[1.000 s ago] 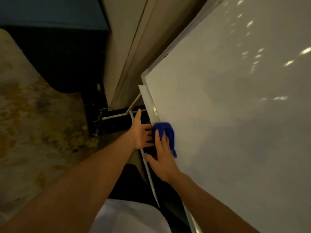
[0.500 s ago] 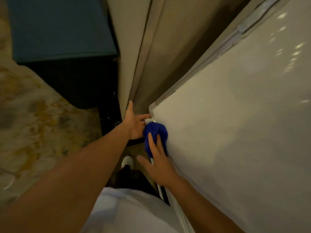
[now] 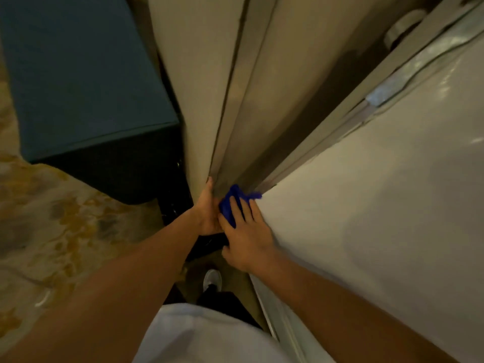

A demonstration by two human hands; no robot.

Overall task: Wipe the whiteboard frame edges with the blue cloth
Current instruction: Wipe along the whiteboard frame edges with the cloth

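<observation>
Right hand flat, fingers straight, pressing the blue cloth onto a corner of the whiteboard frame. Left hand touches the cloth at the frame's outer side, thumb up. Its fingers are hidden, so can't tell its grip.

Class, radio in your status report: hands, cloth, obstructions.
Right hand flat, pressing blue cloth on whiteboard corner. Left hand beside it, fingers hidden. Nothing visibly blocking.

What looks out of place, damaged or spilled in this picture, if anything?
Nothing stands out. The right hand presses the cloth on the whiteboard corner; the left hand is beside it at the edge. No spill or damage shows, though the picture is dim.
</observation>
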